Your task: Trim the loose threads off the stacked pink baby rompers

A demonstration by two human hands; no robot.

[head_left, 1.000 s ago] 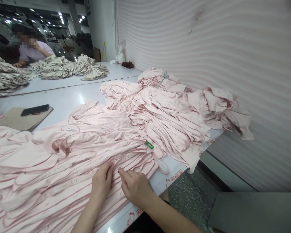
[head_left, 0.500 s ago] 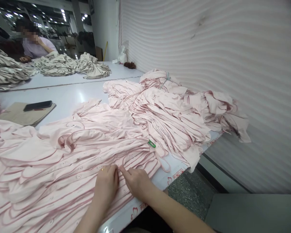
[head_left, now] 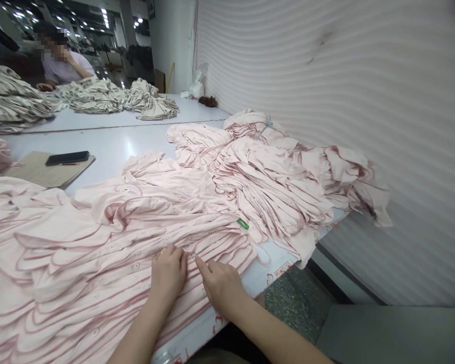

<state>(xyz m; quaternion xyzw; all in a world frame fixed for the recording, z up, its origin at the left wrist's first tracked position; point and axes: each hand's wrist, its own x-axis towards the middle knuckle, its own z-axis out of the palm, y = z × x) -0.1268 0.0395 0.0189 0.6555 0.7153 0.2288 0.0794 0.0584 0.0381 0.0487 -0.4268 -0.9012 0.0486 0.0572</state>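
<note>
Layered pink garments [head_left: 98, 253] with darker pink edging and snap buttons cover the near part of the table. My left hand [head_left: 169, 273], with a ring on one finger, has its fingers closed on the edge of a pink garment. Just right of it, my right hand [head_left: 223, 288] is closed too, its index fingertip touching the cloth near a button; whether it pinches the fabric is hidden. A green clip [head_left: 243, 223] lies on the garments beyond my right hand.
More pink garments [head_left: 265, 177] are heaped toward the wall, one bundle tied. A black phone [head_left: 67, 158] rests on a brown pad [head_left: 34, 169]. Across the table [head_left: 109, 136], a person [head_left: 66, 65] sits behind grey-green garments [head_left: 98, 96]. The table's near edge runs diagonally at right.
The view has shifted slightly, so the scene sits further right. My right hand's fingertip has moved a little away from my left hand's fingers.
</note>
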